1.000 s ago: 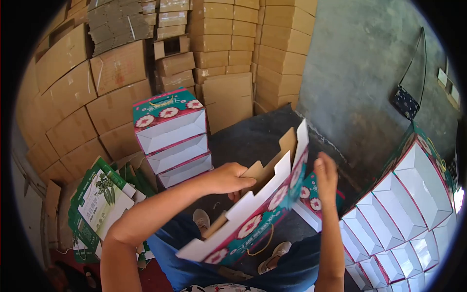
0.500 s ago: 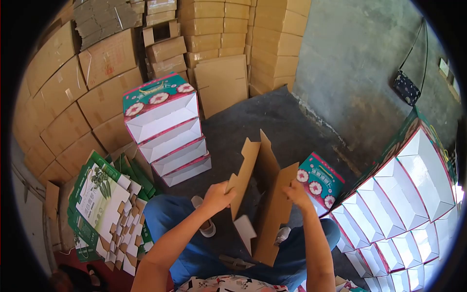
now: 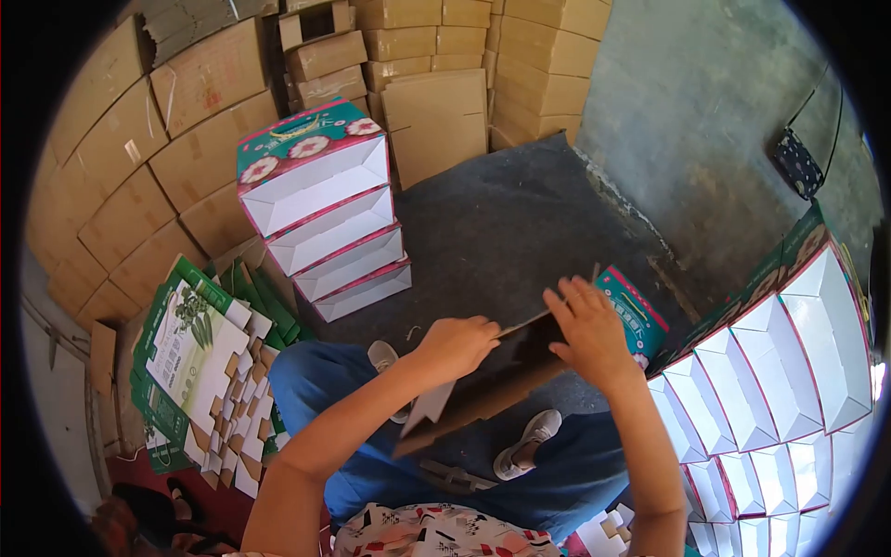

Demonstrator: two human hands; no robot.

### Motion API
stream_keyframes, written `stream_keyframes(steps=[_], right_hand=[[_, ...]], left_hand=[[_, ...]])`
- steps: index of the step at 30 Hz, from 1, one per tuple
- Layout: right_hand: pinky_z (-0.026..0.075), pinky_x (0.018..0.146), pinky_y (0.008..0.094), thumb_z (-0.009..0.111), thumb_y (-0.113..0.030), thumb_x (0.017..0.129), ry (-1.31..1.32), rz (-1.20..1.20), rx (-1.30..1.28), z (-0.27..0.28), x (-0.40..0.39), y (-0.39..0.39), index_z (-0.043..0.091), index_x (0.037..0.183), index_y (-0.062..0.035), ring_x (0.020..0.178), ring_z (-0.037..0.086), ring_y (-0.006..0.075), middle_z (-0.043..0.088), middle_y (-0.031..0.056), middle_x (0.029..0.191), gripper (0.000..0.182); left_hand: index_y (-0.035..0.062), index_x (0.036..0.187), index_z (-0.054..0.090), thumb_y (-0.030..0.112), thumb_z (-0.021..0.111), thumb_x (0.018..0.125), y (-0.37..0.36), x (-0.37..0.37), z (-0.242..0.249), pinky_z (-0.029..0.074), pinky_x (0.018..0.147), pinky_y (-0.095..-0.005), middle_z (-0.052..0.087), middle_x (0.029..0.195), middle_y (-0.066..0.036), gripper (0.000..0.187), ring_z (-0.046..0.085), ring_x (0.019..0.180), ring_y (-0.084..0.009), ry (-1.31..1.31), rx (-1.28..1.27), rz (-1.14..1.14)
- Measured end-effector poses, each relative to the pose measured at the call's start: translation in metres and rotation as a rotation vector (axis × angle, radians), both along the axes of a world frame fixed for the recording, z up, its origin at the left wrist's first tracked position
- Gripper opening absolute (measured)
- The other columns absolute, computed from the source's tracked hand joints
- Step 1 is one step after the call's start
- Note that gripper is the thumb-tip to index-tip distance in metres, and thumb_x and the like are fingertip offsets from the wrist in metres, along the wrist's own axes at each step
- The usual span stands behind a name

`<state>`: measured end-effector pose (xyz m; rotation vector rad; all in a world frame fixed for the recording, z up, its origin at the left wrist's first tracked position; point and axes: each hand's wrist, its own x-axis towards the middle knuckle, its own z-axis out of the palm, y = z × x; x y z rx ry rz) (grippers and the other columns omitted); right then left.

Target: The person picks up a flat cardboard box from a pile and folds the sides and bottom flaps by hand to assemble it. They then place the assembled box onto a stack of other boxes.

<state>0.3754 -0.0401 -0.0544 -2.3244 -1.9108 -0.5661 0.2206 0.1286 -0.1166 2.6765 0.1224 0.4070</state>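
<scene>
An unfolded cardboard box (image 3: 497, 401), brown inside with a white flap, is tilted between my hands above the floor, between my knees. My left hand (image 3: 461, 349) is closed on its upper left edge. At the box's far right end is my right hand (image 3: 594, 327), its fingers spread; whether the palm touches the board is hard to tell. Just beyond that hand a teal and pink printed box (image 3: 635, 311) stands on the floor, partly covered by the hand.
Teal-topped boxes with white sides form a stack (image 3: 316, 209) ahead on the left. A larger stack of white boxes (image 3: 756, 390) rises at my right. Flattened green cartons (image 3: 200, 357) lie at my left. Brown cartons (image 3: 218, 84) line the back. A dark bag (image 3: 798, 162) hangs on the wall.
The box has turned from upright to lying more crosswise. My left hand has moved right and up. My right hand has let go of the box's side and opened, shifting up.
</scene>
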Motion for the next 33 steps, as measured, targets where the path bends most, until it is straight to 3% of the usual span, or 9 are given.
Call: stream_keyframes(steps=[4,5,8,12,14,18,26,29,33], right_hand=[[0.045,0.083,0.0428,0.069,-0.026,0.073,-0.057,-0.145,-0.513,-0.008,0.016,0.024,0.064,0.098,-0.0093,0.093,0.063,0.0271,0.066,0.0117,0.092,0.03],[0.048,0.078,0.0424,0.057,-0.026,0.08,-0.034,-0.078,-0.497,-0.011,0.021,0.027,0.069,0.086,-0.0107,0.077,0.066,0.0288,0.066,0.0116,0.075,0.021],[0.049,0.073,0.0436,0.056,-0.028,0.081,0.109,0.05,-0.577,-0.013,0.027,0.026,0.069,0.084,-0.0101,0.078,0.065,0.0309,0.066,0.0137,0.076,0.022],[0.049,0.071,0.0441,0.055,-0.031,0.082,0.329,0.002,-0.465,-0.012,0.048,0.014,0.068,0.082,-0.0072,0.08,0.064,0.0341,0.065,0.0167,0.079,0.027],[0.049,0.07,0.0435,0.055,-0.032,0.082,0.443,-0.085,-0.425,-0.006,0.056,0.007,0.067,0.082,-0.0049,0.079,0.063,0.0349,0.064,0.0185,0.078,0.03],[0.047,0.067,0.0423,0.054,-0.033,0.083,0.794,-0.215,-0.323,-0.012,0.051,0.006,0.064,0.081,-0.0011,0.077,0.062,0.0362,0.063,0.0203,0.077,0.034],[0.046,0.063,0.0357,0.056,-0.036,0.084,1.145,-0.284,-0.129,-0.079,0.032,-0.01,0.063,0.08,0.0008,0.069,0.062,0.0257,0.062,0.0153,0.069,0.038],[0.046,0.057,0.0305,0.058,-0.034,0.084,1.319,-0.346,-0.096,-0.093,0.051,-0.026,0.064,0.08,0.0006,0.065,0.061,0.018,0.062,0.009,0.068,0.035],[0.044,0.05,0.0275,0.06,-0.03,0.083,1.465,-0.454,0.019,-0.146,0.092,-0.045,0.065,0.081,0.0012,0.058,0.059,0.0149,0.061,0.0061,0.067,0.032]], left_hand=[[0.0056,0.086,0.057,0.025,0.053,0.089,0.009,0.021,0.019,0.048,0.064,-0.0437,0.059,0.082,-0.011,0.02,0.06,0.079,-0.0329,0.063,0.095,-0.16],[0.0055,0.086,0.057,0.025,0.053,0.089,0.012,0.023,0.021,0.049,0.065,-0.0436,0.059,0.082,-0.011,0.02,0.06,0.08,-0.0327,0.077,0.105,-0.205],[0.0045,0.09,0.058,0.023,0.056,0.087,0.026,0.028,0.027,0.049,0.07,-0.0424,0.059,0.086,-0.011,0.019,0.06,0.084,-0.032,0.047,0.232,-0.181],[0.0025,0.104,0.059,0.02,0.065,0.079,0.049,0.01,0.067,0.045,0.089,-0.0408,0.058,0.107,-0.018,0.031,0.055,0.102,-0.0351,-0.608,0.054,0.229],[-0.0035,0.119,0.05,0.023,0.069,0.078,0.056,-0.011,0.067,0.038,0.098,-0.0408,0.051,0.121,-0.024,0.052,0.048,0.113,-0.0379,-0.682,0.046,0.444],[-0.0134,0.133,0.028,0.04,0.072,0.076,0.034,-0.004,0.009,0.03,0.106,-0.0398,0.031,0.138,-0.03,0.09,0.032,0.13,-0.0371,-0.404,-0.427,0.539],[-0.0079,0.129,0.036,0.026,0.064,0.079,0.029,0.042,-0.04,0.038,0.098,-0.0386,0.05,0.123,-0.027,0.066,0.052,0.115,-0.0334,0.085,-0.903,0.298],[-0.0049,0.126,0.04,0.014,0.057,0.079,0.036,0.046,-0.026,0.043,0.091,-0.0399,0.054,0.115,-0.028,0.053,0.057,0.106,-0.0365,0.26,-0.926,0.272],[-0.0049,0.125,0.039,0.005,0.051,0.075,0.025,0.038,-0.05,0.048,0.083,-0.0432,0.054,0.108,-0.029,0.053,0.058,0.099,-0.0406,0.264,-0.466,0.062]])
